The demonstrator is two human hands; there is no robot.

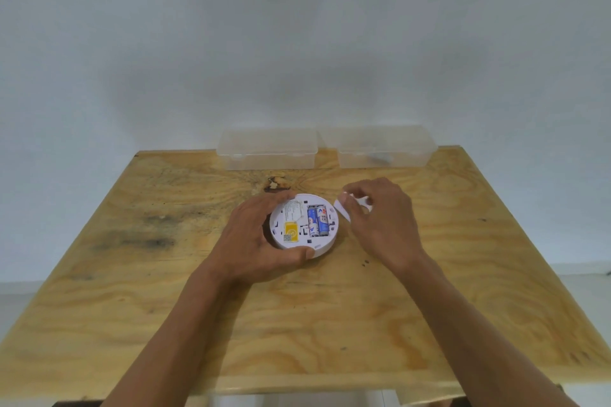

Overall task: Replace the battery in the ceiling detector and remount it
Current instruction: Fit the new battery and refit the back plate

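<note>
A round white detector (pixel 299 243) lies back side up on the wooden table (pixel 165 274). Its open compartment shows two blue and white batteries (pixel 318 220) side by side, and a yellow label sits to their left. My left hand (pixel 261 241) grips the detector's left rim, thumb at the front edge. Just right of the detector, my right hand (pixel 380 218) pinches a small white battery cover (pixel 344 211) between thumb and fingers, held a little above the table.
Two clear plastic boxes with lids stand at the table's far edge, one (pixel 267 149) at the middle, the other (pixel 383 147) to its right with something dark inside. A pale wall rises behind the table.
</note>
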